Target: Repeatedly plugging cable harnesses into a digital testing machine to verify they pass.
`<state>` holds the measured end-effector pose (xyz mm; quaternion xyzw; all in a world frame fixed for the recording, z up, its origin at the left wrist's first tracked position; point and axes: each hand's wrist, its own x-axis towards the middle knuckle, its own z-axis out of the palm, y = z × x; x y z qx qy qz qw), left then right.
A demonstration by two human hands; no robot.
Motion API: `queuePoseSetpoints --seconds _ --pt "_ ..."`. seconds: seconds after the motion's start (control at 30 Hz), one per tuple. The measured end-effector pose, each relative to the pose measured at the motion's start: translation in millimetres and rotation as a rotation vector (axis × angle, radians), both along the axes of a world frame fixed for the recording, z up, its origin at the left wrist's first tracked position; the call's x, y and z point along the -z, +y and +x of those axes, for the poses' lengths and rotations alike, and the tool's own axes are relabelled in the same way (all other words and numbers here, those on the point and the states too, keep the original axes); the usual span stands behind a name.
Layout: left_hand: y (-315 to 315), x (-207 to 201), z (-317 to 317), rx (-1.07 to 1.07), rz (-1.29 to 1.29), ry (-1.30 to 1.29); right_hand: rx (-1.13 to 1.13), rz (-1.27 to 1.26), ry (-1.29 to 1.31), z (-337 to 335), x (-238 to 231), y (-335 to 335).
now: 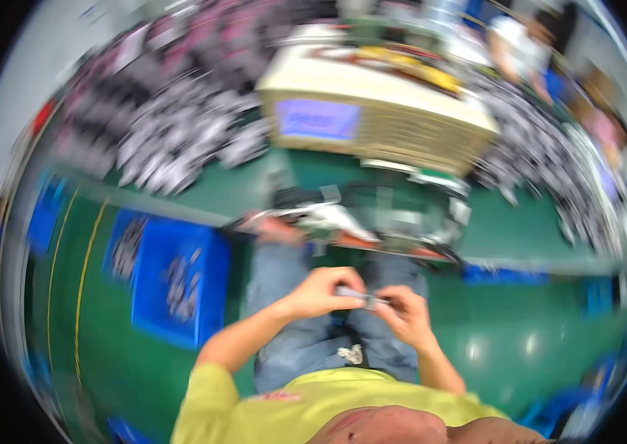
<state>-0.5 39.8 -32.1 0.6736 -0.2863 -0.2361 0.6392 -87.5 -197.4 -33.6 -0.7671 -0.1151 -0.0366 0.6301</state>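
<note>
Above my lap, my left hand (328, 291) and my right hand (404, 312) are both closed on one small grey piece (354, 294). It is short and narrow, with a darker section toward the right hand. Motion blur hides its exact kind. The left fingers pinch its left end, while the right thumb and fingers grip the other end. Both hands are over my jeans, in front of the table's near edge.
On the green table (236, 181) stands a beige test box (395, 111) with a lit screen. Cables and a dark fixture (402, 207) lie before it. Heaps of grey parts (180, 129) flank the box. Blue bins (206, 277) with parts stand left. Another person (524, 48) is at far right.
</note>
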Motion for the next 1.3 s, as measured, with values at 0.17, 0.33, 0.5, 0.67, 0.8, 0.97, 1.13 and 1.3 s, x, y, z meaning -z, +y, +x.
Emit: queuePoseSetpoints --seconds 0.17,0.33,0.5,0.67,0.8,0.97,1.13,1.3 --pt "1.6 -6.8 -4.2 -0.113 -0.223 0.357 -0.181 0.306 0.176 8.2 -12.8 -7.9" --pt "-4.3 -5.7 -5.4 -0.072 -0.237 0.391 -0.034 0.311 0.104 -2.0 -7.4 -23.8" --pt "-2.4 -12.2 -13.1 -0.297 -0.182 0.002 0.145 0.065 -0.095 6.5 -16.4 -9.6" --pt "-0.5 -28.6 -5.7 -0.316 -0.260 -0.215 0.144 -0.001 -0.273 21.1 -40.7 -10.6" --pt "-10.5 -27.1 -4.7 -0.267 -0.319 -0.092 0.189 0.036 -0.306 24.7 -45.6 -17.0" --pt "-12.1 -20.3 -3.4 -0.204 -0.267 -0.113 0.189 0.100 -0.214 22.7 -45.9 -21.2" --pt "-22.7 -25.6 1.3 -0.239 -0.328 -0.179 0.280 0.098 -0.213 22.5 -42.8 -19.2" --pt "-17.0 -17.6 3.2 -0.235 -0.340 -0.159 0.330 -0.077 -0.247 20.7 -44.6 -17.7"
